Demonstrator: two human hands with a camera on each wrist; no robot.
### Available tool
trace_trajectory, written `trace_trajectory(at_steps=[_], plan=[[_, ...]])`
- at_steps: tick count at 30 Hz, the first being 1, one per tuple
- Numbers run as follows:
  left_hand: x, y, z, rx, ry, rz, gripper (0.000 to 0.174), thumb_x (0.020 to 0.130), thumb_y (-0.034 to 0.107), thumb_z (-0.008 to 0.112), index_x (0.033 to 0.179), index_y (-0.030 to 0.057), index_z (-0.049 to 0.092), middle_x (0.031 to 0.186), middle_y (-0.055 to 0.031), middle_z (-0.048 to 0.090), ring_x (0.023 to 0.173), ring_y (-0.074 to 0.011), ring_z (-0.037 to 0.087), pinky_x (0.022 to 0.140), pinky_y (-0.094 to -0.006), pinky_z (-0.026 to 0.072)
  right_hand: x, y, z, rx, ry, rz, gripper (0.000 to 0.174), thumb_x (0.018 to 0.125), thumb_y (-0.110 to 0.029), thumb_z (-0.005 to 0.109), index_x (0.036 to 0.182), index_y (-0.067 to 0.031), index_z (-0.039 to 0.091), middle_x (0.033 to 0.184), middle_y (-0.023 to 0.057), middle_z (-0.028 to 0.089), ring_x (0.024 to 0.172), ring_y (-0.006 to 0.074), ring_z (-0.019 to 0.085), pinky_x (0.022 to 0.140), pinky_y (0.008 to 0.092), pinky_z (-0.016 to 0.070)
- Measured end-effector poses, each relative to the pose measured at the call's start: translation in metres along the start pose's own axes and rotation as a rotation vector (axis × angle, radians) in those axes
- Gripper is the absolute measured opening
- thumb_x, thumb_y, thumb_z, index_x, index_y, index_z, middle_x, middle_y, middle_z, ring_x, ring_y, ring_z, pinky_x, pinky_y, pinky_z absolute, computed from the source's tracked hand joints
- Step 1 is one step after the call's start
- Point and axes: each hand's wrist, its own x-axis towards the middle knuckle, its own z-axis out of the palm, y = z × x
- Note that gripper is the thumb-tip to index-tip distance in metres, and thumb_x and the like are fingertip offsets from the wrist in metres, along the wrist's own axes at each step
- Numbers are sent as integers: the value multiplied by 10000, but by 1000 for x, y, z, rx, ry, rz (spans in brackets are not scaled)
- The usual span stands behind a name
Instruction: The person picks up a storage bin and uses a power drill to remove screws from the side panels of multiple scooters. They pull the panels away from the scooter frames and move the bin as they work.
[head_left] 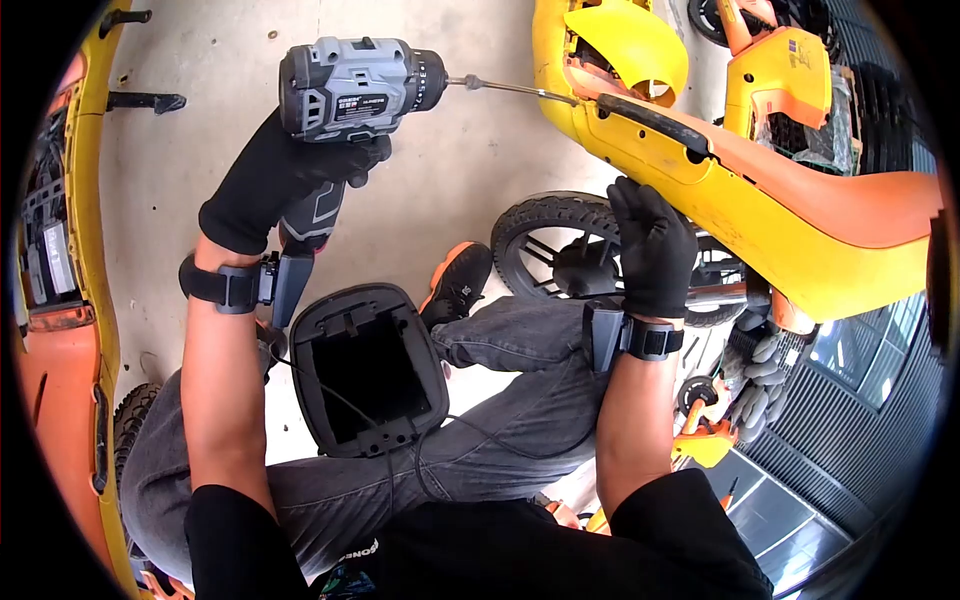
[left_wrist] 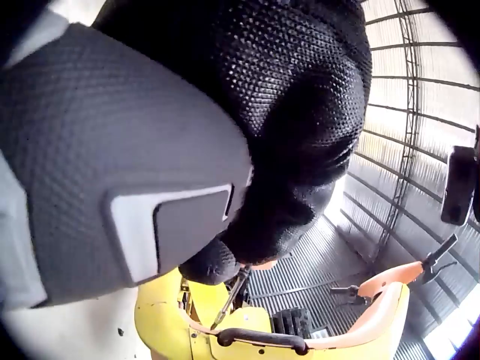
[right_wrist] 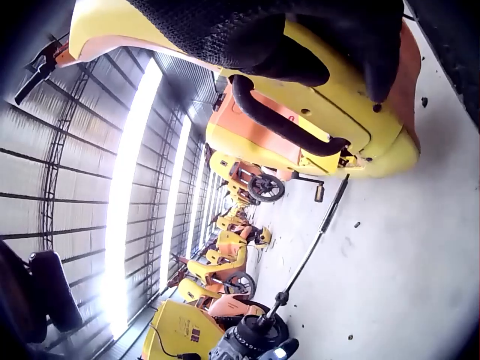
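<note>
My black-gloved left hand (head_left: 290, 175) grips the handle of a grey cordless drill (head_left: 350, 88), and in the left wrist view the gloved fingers curl round that handle. A long screwdriver bit (head_left: 515, 89) extends from the chuck to the yellow scooter body (head_left: 810, 255), its tip right by one end of the black grab handle (head_left: 655, 127). My gloved right hand (head_left: 655, 245) lies against the lower side of the same body, fingers extended and together. In the right wrist view the bit (right_wrist: 307, 244) runs up to the fitting at the grab handle's end (right_wrist: 289, 127).
A black open housing (head_left: 425, 400) with cables rests by the person's legs. A spoked wheel (head_left: 550, 240) stands behind the right hand. Another orange-and-yellow scooter (head_left: 65, 370) borders the left side. More scooters (right_wrist: 225, 262) line the hall in the right wrist view.
</note>
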Motion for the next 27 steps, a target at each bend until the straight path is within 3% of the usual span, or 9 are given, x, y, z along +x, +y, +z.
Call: trace_trajectory(at_steps=[4, 6, 13, 15, 18, 22, 24, 25, 27], plan=[[-4, 5, 2, -27, -28, -10, 294, 736, 27, 672, 1024, 20, 618, 863, -70, 662, 674, -135, 590, 646, -268, 498, -10, 16, 12, 406, -23, 134, 171, 855, -28, 586, 983, 84, 572, 1012, 168, 636, 961, 275, 630, 787, 369, 523], [-4, 1, 0, -34, -24, 3, 292, 738, 30, 671, 1024, 20, 613, 873, -71, 661, 672, -136, 586, 645, -265, 495, -9, 15, 15, 1304, 105, 599, 177, 904, -6, 485, 1039, 102, 522, 1063, 176, 581, 1012, 280, 594, 837, 399, 514], [-10, 0, -6, -86, -23, 21, 286, 753, 109, 718, 1009, 23, 624, 837, -53, 655, 682, -132, 603, 651, -274, 493, -5, 3, 12, 1304, 216, 856, 185, 922, -65, 477, 1021, 77, 541, 995, 142, 585, 927, 233, 599, 835, 353, 510], [-9, -2, -7, -123, -63, 42, 293, 755, 100, 714, 1017, 13, 615, 845, -61, 654, 690, -133, 601, 659, -274, 496, -11, 9, 13, 427, -28, 250, 177, 908, -55, 497, 1032, 62, 547, 994, 145, 589, 894, 226, 611, 803, 340, 522], [-7, -7, -6, -75, -68, 63, 291, 762, 78, 698, 1032, 21, 606, 858, -55, 657, 675, -129, 592, 639, -268, 496, -5, 9, 14, 975, 128, 625, 172, 880, -1, 504, 1031, 67, 553, 1009, 158, 599, 887, 214, 622, 800, 323, 526], [-1, -19, -2, -120, -98, 68, 321, 769, 60, 691, 1072, 20, 591, 891, -71, 658, 710, -140, 604, 658, -285, 508, 2, 0, 18, 1165, 145, 860, 289, 828, 75, 505, 1117, 75, 496, 1105, 195, 580, 984, 234, 607, 867, 334, 509], [-2, -20, 2, -102, -103, 62, 333, 773, 52, 686, 1087, 16, 582, 910, -84, 658, 732, -148, 609, 669, -291, 513, -10, 1, 32, 1338, -114, 933, 330, 874, -82, 546, 1164, 58, 474, 1057, 176, 570, 977, 258, 600, 828, 346, 524], [-2, -23, 5, -81, -102, 85, 334, 773, 53, 686, 1088, 15, 581, 913, -86, 659, 739, -148, 610, 671, -288, 513, -20, -1, 40, 884, -404, 326, 354, 898, -94, 497, 1199, 75, 422, 1141, 212, 534, 1061, 307, 566, 933, 403, 476], [-2, -27, 7, -40, -138, 54, 331, 771, 50, 686, 1084, 21, 583, 914, -80, 660, 738, -139, 605, 668, -280, 510, -10, -5, 64, 1289, -418, 491, 354, 913, -102, 469, 1208, 82, 400, 1177, 226, 512, 1097, 312, 546, 971, 423, 445]])
